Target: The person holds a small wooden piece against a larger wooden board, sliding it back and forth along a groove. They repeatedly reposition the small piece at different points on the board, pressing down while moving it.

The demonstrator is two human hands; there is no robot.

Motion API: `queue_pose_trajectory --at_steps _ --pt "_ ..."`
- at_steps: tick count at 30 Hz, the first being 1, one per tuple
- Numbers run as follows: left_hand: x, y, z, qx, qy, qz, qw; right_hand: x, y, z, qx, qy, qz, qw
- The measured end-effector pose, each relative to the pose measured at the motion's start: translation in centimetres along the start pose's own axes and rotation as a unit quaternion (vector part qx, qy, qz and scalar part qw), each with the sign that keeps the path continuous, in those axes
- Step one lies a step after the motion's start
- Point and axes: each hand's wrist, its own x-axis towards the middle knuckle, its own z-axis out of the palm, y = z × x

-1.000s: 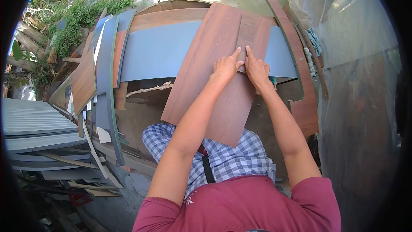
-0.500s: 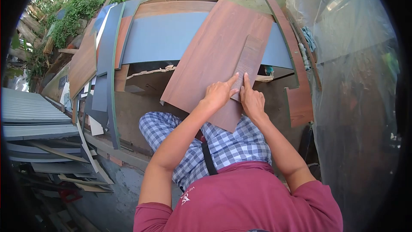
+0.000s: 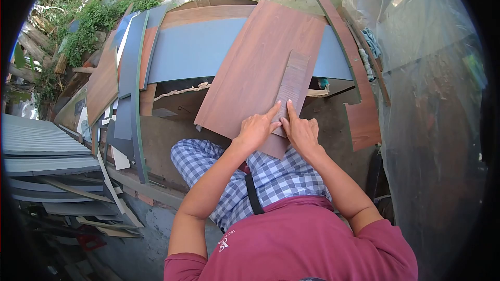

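A wide reddish-brown wood-grain board [image 3: 245,67] lies slanted across my lap and a blue panel. On its right part rests a narrow brown wood strip [image 3: 293,75], roughly lengthwise along the board. My left hand [image 3: 256,126] touches the strip's near end from the left, index finger stretched out and the other fingers loosely bent. From the right, my right hand [image 3: 302,129] points its index finger onto the same strip, close beside the left fingertip. Both thumbs are near the strip's lower end. Neither hand wraps around anything.
The blue panel [image 3: 195,49] lies under the board. Leaning dark boards [image 3: 136,83] stand at the left, above stacked grey sheets [image 3: 47,143]. A notched brown board [image 3: 363,119] and a clear plastic sheet [image 3: 427,109] are on the right.
The narrow strip has slid along the board toward my body, with both hands moving along with it. The wide board stays nearly in place; the view has shifted slightly.
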Motion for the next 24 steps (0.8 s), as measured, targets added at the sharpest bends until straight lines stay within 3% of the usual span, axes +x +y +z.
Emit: queue_pose_trajectory --at_steps 8,24 --pt "6.5 0.9 -0.6 0.015 0.038 0.021 0.999 5.6 2.7 -0.4 0.032 0.033 0.034 0.998" --pt "22.7 3.1 -4.3 -0.021 -0.011 0.008 1.000 19.4 8.8 -2.0 0.059 0.129 0.109 0.984"
